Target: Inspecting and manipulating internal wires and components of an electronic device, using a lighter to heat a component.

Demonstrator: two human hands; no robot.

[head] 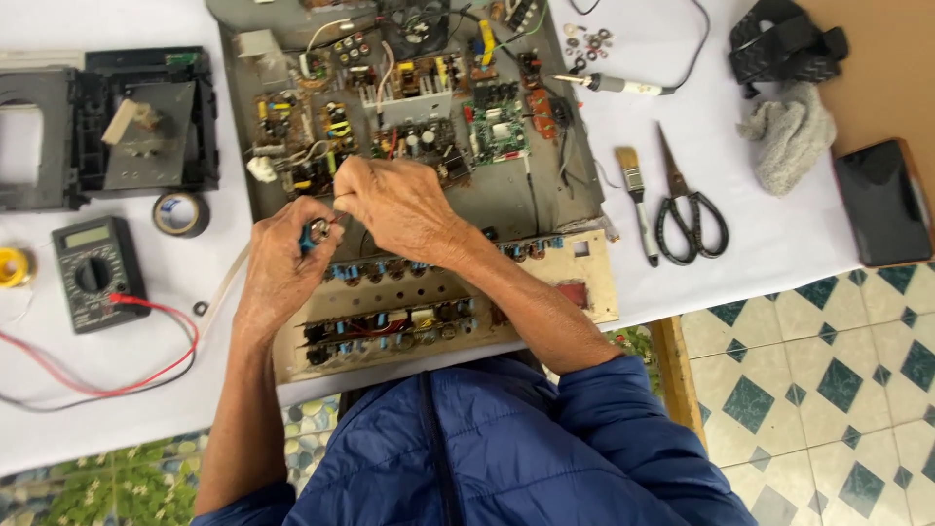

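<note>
My left hand [282, 263] is closed around a small round metal-and-blue part [314, 232], held just above a beige circuit board [584, 282] that lies near the table's front edge. My right hand [394, 205] is pinched shut on a thin wire at that same part, the fingertips of both hands touching. Behind the hands lies an open grey metal chassis [526, 195] packed with circuit boards, capacitors and wiring. The hands hide the middle of the beige board.
A digital multimeter [93, 273] with red and black leads, a tape roll [181, 213] and a black plastic frame [107, 127] lie left. A soldering iron [614, 86], brush [635, 200], scissors [687, 209], grey cloth [789, 136] and dark phone [884, 200] lie right. Tiled floor sits beyond the table's right edge.
</note>
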